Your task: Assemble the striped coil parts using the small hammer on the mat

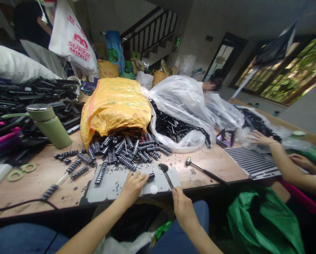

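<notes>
My right hand (183, 206) is closed around the handle of a small hammer (168, 178), its head raised just above the grey mat. My left hand (133, 185) rests on the mat (107, 183), fingers curled on a short black cylindrical piece (150, 177) that sticks out to the right. Most of that piece is hidden under the fingers. Beyond the hands lies a heap of black-and-white checked rollers (127, 157), some with metal rods, spilling from a yellow sack (118, 102). Tiny black bits are scattered on the mat.
A second hammer (207, 171) lies to the right, near the table edge. A clear bag of black parts (171, 123) stands behind. On the left are a green flask (50, 127) and scissors (21, 172). A co-worker's arm (285, 158) reaches over a striped sheet (250, 162).
</notes>
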### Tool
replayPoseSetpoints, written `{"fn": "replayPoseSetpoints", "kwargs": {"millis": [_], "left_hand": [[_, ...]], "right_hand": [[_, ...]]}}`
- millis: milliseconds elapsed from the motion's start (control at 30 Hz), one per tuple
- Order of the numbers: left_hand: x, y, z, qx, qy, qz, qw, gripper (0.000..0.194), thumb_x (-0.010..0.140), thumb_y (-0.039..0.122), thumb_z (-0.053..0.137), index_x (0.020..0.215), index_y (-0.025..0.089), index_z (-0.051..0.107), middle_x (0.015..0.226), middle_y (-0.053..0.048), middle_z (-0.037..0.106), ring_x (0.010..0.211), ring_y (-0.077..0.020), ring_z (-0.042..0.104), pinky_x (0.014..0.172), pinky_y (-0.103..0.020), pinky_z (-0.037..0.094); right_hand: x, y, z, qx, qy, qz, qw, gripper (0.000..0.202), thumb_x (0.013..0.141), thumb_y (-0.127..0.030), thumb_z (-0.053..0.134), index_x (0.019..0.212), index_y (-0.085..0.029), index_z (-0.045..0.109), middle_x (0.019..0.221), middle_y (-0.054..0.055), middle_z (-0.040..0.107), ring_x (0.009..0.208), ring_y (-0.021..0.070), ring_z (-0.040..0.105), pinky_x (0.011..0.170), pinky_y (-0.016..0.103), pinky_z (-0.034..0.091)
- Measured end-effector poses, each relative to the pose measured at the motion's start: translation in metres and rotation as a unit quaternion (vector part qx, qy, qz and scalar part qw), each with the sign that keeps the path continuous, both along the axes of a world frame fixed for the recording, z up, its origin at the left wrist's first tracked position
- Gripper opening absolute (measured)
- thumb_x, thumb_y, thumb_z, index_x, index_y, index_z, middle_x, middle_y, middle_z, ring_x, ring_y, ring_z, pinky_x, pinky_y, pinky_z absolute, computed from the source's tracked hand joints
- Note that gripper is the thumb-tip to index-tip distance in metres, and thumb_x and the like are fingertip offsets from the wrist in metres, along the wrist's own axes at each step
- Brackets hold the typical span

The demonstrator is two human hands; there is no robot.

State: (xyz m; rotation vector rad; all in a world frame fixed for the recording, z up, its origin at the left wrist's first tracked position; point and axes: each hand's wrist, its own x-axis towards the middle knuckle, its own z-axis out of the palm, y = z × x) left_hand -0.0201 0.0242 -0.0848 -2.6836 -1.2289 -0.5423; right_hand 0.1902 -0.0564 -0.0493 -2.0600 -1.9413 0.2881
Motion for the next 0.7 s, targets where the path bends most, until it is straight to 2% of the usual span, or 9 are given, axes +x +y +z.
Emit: {"fn": "replayPoseSetpoints", "kwargs": {"millis": [67, 133, 200, 300, 367, 467, 567, 700], "left_hand": [[0.004, -0.004, -0.003, 0.000, 0.007, 0.018, 1.000, 0.040, 0.081, 0.006, 0.040, 0.117, 0.020, 0.052, 0.109, -0.007, 0.062, 0.102, -0.0208, 0.052, 0.086, -0.039, 0.033], [0.012, -0.010, -0.005, 0.002, 0.010, 0.028, 1.000, 0.040, 0.082, 0.009, 0.038, 0.120, 0.018, 0.049, 0.115, -0.008, 0.059, 0.107, -0.0211, 0.050, 0.091, -0.039, 0.032], [0.021, -0.017, -0.007, 0.001, 0.006, 0.031, 1.000, 0.043, 0.085, 0.022, 0.038, 0.126, 0.013, 0.042, 0.125, -0.013, 0.051, 0.117, -0.0233, 0.043, 0.098, -0.041, 0.026], [0.032, -0.025, -0.013, -0.007, -0.007, 0.024, 1.000, 0.062, 0.083, 0.042, 0.037, 0.130, 0.002, 0.032, 0.133, -0.022, 0.039, 0.127, -0.0292, 0.029, 0.102, -0.044, 0.020], [0.034, -0.026, -0.019, -0.007, -0.012, 0.013, 1.000, 0.064, 0.082, 0.039, 0.037, 0.130, -0.002, 0.030, 0.134, -0.024, 0.036, 0.128, -0.0307, 0.026, 0.102, -0.044, 0.020], [0.032, -0.022, -0.025, -0.010, -0.021, -0.008, 1.000, 0.056, 0.081, 0.024, 0.037, 0.129, -0.003, 0.031, 0.133, -0.024, 0.037, 0.127, -0.0301, 0.028, 0.101, -0.043, 0.023], [0.034, -0.020, -0.017, -0.046, -0.046, -0.006, 0.998, 0.047, 0.080, 0.016, 0.036, 0.124, 0.003, 0.039, 0.124, -0.021, 0.047, 0.119, -0.0282, 0.039, 0.094, -0.043, 0.033], [0.037, -0.025, 0.015, -0.139, -0.030, 0.018, 0.990, 0.034, 0.078, 0.005, 0.036, 0.104, 0.014, 0.056, 0.093, -0.011, 0.060, 0.089, -0.0216, 0.053, 0.075, -0.035, 0.043]], "right_hand": [[-0.007, -0.005, 0.001, -0.030, -0.020, 0.003, 0.999, 0.044, 0.093, -0.035, 0.011, 0.076, -0.019, 0.048, 0.059, 0.007, 0.062, 0.055, 0.0207, 0.061, 0.048, 0.024, 0.033], [-0.011, -0.006, 0.010, -0.021, -0.002, 0.012, 1.000, 0.045, 0.093, -0.037, 0.010, 0.074, -0.019, 0.046, 0.055, 0.007, 0.060, 0.051, 0.0205, 0.060, 0.046, 0.024, 0.031], [-0.016, -0.007, 0.024, 0.029, 0.053, 0.024, 0.998, 0.044, 0.092, -0.040, 0.010, 0.074, -0.020, 0.045, 0.055, 0.005, 0.059, 0.050, 0.0187, 0.059, 0.046, 0.024, 0.031], [-0.034, -0.008, 0.037, 0.073, 0.112, 0.053, 0.990, 0.042, 0.093, -0.038, 0.011, 0.078, -0.019, 0.046, 0.059, 0.004, 0.059, 0.052, 0.0166, 0.058, 0.047, 0.022, 0.033], [-0.050, -0.010, 0.031, 0.041, 0.072, 0.081, 0.993, 0.039, 0.093, -0.035, 0.015, 0.080, -0.018, 0.048, 0.062, 0.006, 0.062, 0.054, 0.0181, 0.060, 0.048, 0.023, 0.033], [-0.066, -0.010, 0.015, -0.034, -0.035, 0.099, 0.994, 0.031, 0.092, -0.029, 0.025, 0.080, -0.018, 0.051, 0.065, 0.008, 0.065, 0.057, 0.0217, 0.062, 0.048, 0.024, 0.031], [-0.061, -0.005, 0.012, -0.030, -0.038, 0.090, 0.995, 0.028, 0.093, -0.027, 0.026, 0.082, -0.020, 0.050, 0.065, 0.004, 0.066, 0.059, 0.0202, 0.064, 0.049, 0.023, 0.030], [-0.024, 0.011, 0.019, -0.005, -0.062, 0.009, 0.998, 0.031, 0.094, -0.031, 0.024, 0.078, -0.020, 0.048, 0.063, 0.004, 0.065, 0.060, 0.0195, 0.064, 0.048, 0.023, 0.029]]}}
